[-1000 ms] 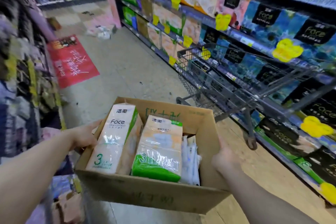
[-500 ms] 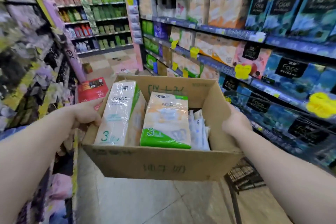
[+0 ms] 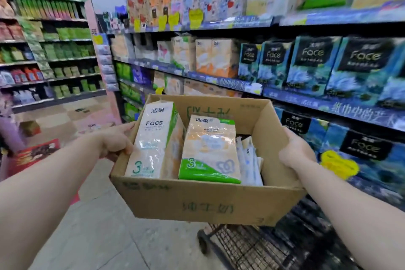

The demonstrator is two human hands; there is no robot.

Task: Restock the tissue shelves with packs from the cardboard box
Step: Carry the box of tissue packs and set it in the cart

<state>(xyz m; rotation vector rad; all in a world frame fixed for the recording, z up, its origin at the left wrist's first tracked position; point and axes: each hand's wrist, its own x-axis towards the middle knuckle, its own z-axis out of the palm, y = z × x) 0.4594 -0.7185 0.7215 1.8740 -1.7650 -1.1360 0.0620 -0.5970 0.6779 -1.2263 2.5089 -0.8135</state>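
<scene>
I carry an open cardboard box [image 3: 203,201] in front of me at chest height. My left hand [image 3: 116,142] grips its left wall and my right hand [image 3: 295,151] grips its right wall. Inside stand a white and green "Face" tissue pack [image 3: 151,138] on the left, an orange and green tissue pack [image 3: 210,149] in the middle, and thin white packets [image 3: 249,160] on the right. The tissue shelves [image 3: 241,87] run along the right, filled with blue "Face" boxes [image 3: 311,66] and orange packs [image 3: 217,55].
A wire shopping trolley [image 3: 252,245] stands below the box beside the right shelves. The aisle floor [image 3: 98,226] stretches ahead on the left. A red floor mat [image 3: 37,153] lies at the left, with shelves of bottles [image 3: 50,55] beyond.
The box has risen from low over the floor to chest height, and my view has tilted up from the trolley to the upper shelves. Both hands kept their grip on the box walls.
</scene>
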